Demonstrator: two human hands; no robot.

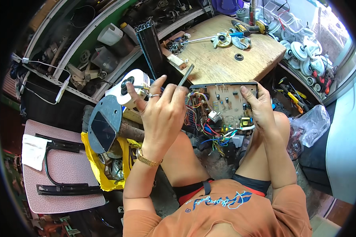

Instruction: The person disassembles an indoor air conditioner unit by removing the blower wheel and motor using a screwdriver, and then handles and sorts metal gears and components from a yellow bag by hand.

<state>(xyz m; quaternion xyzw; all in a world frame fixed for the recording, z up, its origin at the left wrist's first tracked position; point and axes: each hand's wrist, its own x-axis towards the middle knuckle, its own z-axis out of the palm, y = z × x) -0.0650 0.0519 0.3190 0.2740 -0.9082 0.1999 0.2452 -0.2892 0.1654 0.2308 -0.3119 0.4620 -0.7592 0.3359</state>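
My left hand (164, 100) is raised just left of a circuit board (230, 103), pinching a slim silvery metal tool (186, 75) that points up and away. The tool's exact kind does not show. My right hand (260, 104) grips the board's right edge, thumb on its face. The tan board sits in a dark frame and is tilted up over my lap. It carries small components and a yellow-wrapped transformer (246, 121). Bundles of coloured wires (218, 136) hang from its lower edge, and more wires run along its left side, partly behind my left hand.
Ahead stands a wooden table (215, 59) with a power drill (249, 28), a black ring (239, 57) and a cream plastic part (221, 39). On the left are a round grey plate with a phone (103, 132), a yellow bag (103, 177) and a pink seat (59, 173). A clear plastic bag (314, 125) lies right.
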